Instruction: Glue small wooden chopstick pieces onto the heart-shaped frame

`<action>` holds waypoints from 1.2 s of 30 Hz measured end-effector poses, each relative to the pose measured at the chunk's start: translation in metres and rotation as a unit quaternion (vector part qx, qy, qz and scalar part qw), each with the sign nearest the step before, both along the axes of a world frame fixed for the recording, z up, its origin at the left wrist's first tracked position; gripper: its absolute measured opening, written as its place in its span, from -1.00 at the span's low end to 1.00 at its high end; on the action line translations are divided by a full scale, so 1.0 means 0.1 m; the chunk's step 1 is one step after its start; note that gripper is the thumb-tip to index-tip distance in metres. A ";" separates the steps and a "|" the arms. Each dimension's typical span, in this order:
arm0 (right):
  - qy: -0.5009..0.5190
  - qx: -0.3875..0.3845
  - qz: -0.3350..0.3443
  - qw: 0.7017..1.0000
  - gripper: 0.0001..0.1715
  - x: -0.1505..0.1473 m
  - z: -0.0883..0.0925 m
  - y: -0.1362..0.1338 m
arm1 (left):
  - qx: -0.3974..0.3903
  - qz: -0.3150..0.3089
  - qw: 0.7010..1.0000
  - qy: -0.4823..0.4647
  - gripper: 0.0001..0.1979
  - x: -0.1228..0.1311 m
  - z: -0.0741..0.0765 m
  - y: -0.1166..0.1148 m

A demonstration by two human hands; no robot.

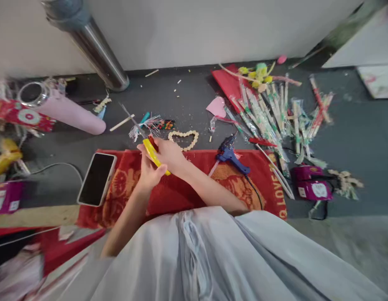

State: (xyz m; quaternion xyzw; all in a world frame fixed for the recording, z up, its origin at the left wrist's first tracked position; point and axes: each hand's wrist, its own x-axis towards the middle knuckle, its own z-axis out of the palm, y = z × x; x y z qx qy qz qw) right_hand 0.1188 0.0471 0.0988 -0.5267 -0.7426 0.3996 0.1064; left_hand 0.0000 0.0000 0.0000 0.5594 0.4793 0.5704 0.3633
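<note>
Both of my hands meet over the red patterned cloth [194, 188]. My left hand [149, 172] is closed round the lower end of a yellow tool [153, 154] that looks like a craft knife or scissors handle. My right hand [169, 152] grips the same tool from the right, fingers curled over it. A thin stick with a silver tinsel tuft [140, 127] rises from the tool's tip. Just beyond the hands lies a heart-shaped ring of pale beads [184, 137].
A phone [97, 178] lies at the cloth's left edge. A blue glue gun [231, 155] rests on the cloth to the right. Several wrapped sticks [269, 115], a pink paper heart [216, 106], a purple box [311, 188], a pink roll [68, 113] and a metal post [96, 50] surround them.
</note>
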 end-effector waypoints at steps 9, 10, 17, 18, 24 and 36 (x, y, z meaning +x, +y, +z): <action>-0.034 0.094 -0.001 0.995 -0.44 0.19 0.05 0.08 | 0.009 0.015 1.000 -0.010 -0.15 -0.15 0.28 0.15; -0.041 0.107 0.000 0.993 -0.42 0.23 0.06 0.09 | 0.012 0.059 0.998 -0.019 -0.28 -0.21 0.34 0.19; -0.097 0.167 0.053 0.980 -0.37 0.42 0.17 0.13 | 0.068 0.180 0.944 0.268 -0.64 -0.43 0.86 0.26; -0.102 0.165 0.062 0.979 -0.38 0.43 0.19 0.13 | 0.065 0.180 0.938 0.291 -0.68 -0.41 0.92 0.26; -0.087 0.163 0.086 0.979 -0.45 0.46 0.19 0.12 | 0.029 0.179 0.919 0.350 -0.73 -0.35 1.03 0.24; -0.010 0.134 0.107 0.985 -0.46 0.47 0.14 0.12 | 0.057 0.116 0.895 0.426 -0.75 -0.31 1.10 0.16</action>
